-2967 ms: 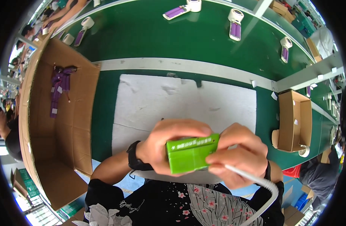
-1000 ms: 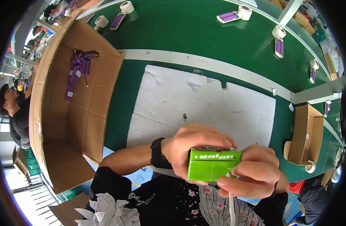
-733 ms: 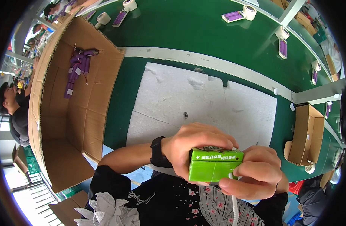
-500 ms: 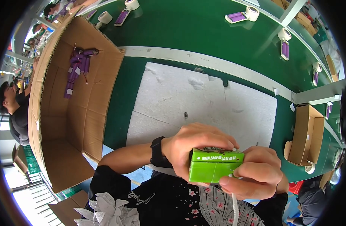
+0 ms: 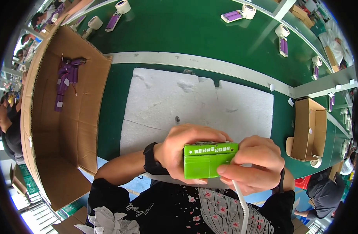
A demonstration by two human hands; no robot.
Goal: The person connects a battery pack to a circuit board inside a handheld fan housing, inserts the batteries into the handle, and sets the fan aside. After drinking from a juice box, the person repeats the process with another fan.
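A small bright green drink carton [image 5: 205, 167] with white print along its upper edge is held in front of my chest, above the near edge of the table. My left hand [image 5: 188, 146], with a black watch on the wrist, wraps round the carton's left end and far side. My right hand [image 5: 257, 163] is closed at the carton's right end, thumb and fingers pressed against it. Something small and whitish shows between those fingers, too little to name. Beneath the right hand hangs a white coiled cord [image 5: 243, 210], running down to the lower edge.
White foam sheet [image 5: 202, 105] covers the table's middle. To the left stands a large cardboard box [image 5: 83, 128] with purple battery packs [image 5: 67, 82] inside. A smaller cardboard box [image 5: 302, 128] is at the right. Beyond a white rail [image 5: 179, 60] lie several white devices with purple cells [image 5: 233, 15].
The whole scene has shifted left in view as the head turned slightly. Both hands still hold the carton, and the right fingers have moved slightly at its end.
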